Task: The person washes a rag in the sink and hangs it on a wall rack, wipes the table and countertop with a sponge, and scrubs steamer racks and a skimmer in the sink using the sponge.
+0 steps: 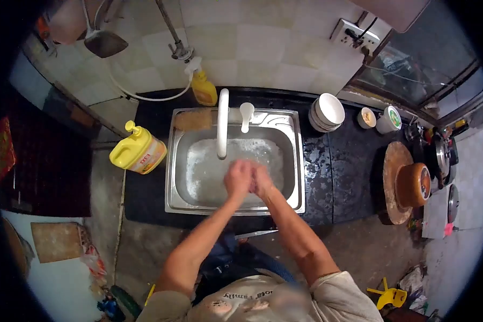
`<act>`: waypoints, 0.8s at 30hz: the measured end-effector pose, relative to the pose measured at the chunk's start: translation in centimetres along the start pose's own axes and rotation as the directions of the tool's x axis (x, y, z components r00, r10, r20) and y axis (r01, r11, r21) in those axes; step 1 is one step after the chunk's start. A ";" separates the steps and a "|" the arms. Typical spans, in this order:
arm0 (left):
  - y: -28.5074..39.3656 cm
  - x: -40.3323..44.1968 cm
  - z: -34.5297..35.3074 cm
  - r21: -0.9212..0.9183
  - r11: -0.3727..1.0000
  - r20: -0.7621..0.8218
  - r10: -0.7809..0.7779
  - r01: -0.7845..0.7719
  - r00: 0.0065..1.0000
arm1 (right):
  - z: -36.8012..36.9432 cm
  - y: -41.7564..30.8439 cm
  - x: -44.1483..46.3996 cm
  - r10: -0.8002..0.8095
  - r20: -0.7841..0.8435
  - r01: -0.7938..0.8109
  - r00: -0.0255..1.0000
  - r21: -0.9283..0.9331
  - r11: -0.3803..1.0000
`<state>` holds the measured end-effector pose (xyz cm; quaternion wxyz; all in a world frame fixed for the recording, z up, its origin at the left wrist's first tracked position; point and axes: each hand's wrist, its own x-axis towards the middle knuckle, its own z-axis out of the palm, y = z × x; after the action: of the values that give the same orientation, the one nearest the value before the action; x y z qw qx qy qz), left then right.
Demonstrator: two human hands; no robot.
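Steel sink (299, 161): one rectangular basin, rim glinting, is sitting in the black counter (354, 182) before the person and is holding cloudy, greyish water (204, 166) edged with white suds.
Left hand (238, 180) and right hand (261, 180): two, wet-looking and blurred, are meeting over the basin's middle; the fingers are curling together, though whether they are gripping anything I cannot tell.
White faucet (223, 123): one spout is arching over the water just beyond the hands, one white lever (247, 114) standing beside it.
Yellow jug (138, 153): one, pump-topped, is standing left of the sink and bearing red lettering too small to read.
Yellow bottle (204, 88): one is standing behind the sink.
White bowls (327, 111): one stack, its number not clear, is resting right of the sink, near two small tubs (389, 119), one showing a green-printed lid.
Shirt (338, 300): one is displaying "Family"; the adjoining word is showing only partly.
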<state>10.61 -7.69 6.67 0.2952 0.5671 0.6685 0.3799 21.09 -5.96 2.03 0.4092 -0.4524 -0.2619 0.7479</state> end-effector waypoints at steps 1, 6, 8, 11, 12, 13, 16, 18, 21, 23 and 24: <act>1.0 -1.5 0.6 0.023 0.996 0.057 0.087 -0.089 0.995 | -0.9 -0.2 0.3 -0.152 -0.085 0.127 0.985 -0.246 0.961; -2.3 -1.4 1.8 0.138 0.980 0.269 0.100 -0.141 0.958 | -2.3 0.9 0.2 0.229 -0.161 -0.197 0.960 0.193 0.961; -7.4 1.9 0.3 0.245 0.968 0.197 -0.104 0.054 0.975 | -3.1 -0.1 -0.7 0.112 0.016 -0.113 0.994 0.190 0.975; -13.9 4.1 -2.7 0.142 0.988 -0.182 -0.040 0.067 0.982 | -2.7 -3.5 -1.1 -0.183 -0.282 0.144 0.942 -0.153 0.978; -13.7 4.0 -3.5 0.147 0.983 -0.172 -0.082 0.108 0.982 | -4.3 -3.8 0.1 -0.260 -0.285 0.173 0.922 -0.298 0.939; -13.0 3.6 -4.5 0.152 0.977 -0.162 -0.124 0.149 0.979 | -5.8 -3.6 1.0 -0.270 -0.240 0.140 0.932 -0.447 0.884; -14.3 2.1 -4.4 0.162 0.966 -0.044 -0.198 0.202 0.979 | -11.6 4.9 4.7 -0.316 -0.146 0.087 0.937 -0.782 0.617; -14.8 0.4 -2.9 0.100 0.967 0.030 -0.237 0.233 0.971 | -9.9 6.2 1.5 -0.134 -0.302 -0.283 0.944 -0.948 0.145; -12.7 -0.9 -2.5 0.056 0.973 0.191 -0.230 0.223 0.954 | -10.1 7.4 -0.1 0.011 -0.260 -0.259 0.966 -0.965 -0.026; -11.7 -0.5 -2.9 0.067 0.982 0.273 -0.190 0.178 0.943 | -10.5 5.6 0.7 0.075 -0.167 -0.183 0.983 -0.889 0.419; -11.2 -0.4 -3.1 0.071 0.985 0.314 -0.169 0.155 0.934 | -9.7 4.0 0.5 0.122 -0.139 -0.185 0.983 -0.708 0.682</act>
<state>2.13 -9.34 -1.13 0.4169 0.5705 0.6648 0.2424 28.08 -7.42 -5.69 0.1464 -0.6261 -0.4771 0.5991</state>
